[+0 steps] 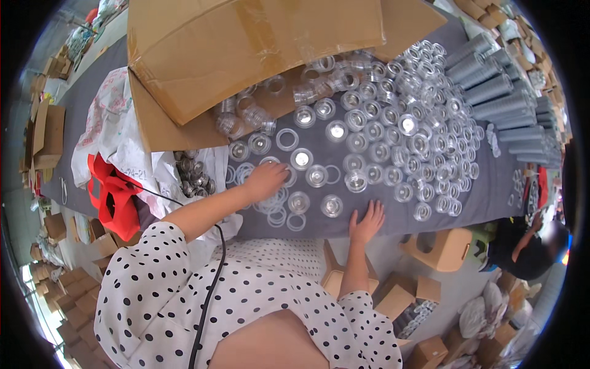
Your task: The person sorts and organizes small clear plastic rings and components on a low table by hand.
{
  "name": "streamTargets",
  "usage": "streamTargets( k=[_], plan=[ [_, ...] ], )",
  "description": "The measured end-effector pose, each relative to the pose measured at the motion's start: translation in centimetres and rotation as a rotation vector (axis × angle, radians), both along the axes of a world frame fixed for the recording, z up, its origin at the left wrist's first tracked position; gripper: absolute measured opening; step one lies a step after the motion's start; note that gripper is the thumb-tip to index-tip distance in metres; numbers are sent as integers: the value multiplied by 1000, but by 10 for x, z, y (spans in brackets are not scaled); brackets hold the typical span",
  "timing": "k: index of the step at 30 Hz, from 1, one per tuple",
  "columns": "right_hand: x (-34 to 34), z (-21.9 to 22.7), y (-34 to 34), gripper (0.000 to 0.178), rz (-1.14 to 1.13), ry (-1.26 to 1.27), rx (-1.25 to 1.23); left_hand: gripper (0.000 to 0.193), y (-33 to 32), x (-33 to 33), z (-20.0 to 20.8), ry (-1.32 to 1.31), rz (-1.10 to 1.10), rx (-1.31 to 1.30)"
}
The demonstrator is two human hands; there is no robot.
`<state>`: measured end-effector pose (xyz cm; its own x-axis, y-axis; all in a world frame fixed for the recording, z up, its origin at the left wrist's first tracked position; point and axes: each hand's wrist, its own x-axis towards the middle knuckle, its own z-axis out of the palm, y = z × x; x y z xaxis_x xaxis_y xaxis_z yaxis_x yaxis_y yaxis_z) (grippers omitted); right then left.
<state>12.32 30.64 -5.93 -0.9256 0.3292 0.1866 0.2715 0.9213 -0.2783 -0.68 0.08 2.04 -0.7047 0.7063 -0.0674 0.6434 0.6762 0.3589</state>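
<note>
My left hand (267,179) reaches over the dark grey tabletop with its fingers bent down and close together. Clear round rims show at its fingertips, but what lies under the fingers is hidden. Loose clear plastic rings (276,209) lie beside and below this hand. To its right are clear round plastic cups (301,158) with shiny silver pieces in their middles. My right hand (367,222) lies flat at the table's near edge with its fingers apart, holding nothing. The nearest cup (332,206) sits to its left.
Many similar cups (409,125) cover the table's right side. A large cardboard box (246,55) lies at the back, with clear pieces at its opening. White sacking (117,117) with silver pieces (195,175) and a red bag (114,200) is at left. Grey stacks (501,89) stand far right; a person (528,249) is beyond.
</note>
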Motion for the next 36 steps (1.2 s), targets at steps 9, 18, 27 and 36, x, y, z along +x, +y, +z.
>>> streamTargets(
  k=[9,18,27,36],
  plan=[
    [-3,-2,-1,55,8,-12,6,33,-7,6,-18,-194,14,152],
    [0,-1,0,56,2,-21,26,26,-107,-11,10,-153,504,-157],
    [-1,0,-1,55,15,-11,47,14,-165,2,-25,-53,643,-554],
    [-1,1,-2,55,8,-26,39,24,-190,0,-50,-231,837,-450]
  ],
)
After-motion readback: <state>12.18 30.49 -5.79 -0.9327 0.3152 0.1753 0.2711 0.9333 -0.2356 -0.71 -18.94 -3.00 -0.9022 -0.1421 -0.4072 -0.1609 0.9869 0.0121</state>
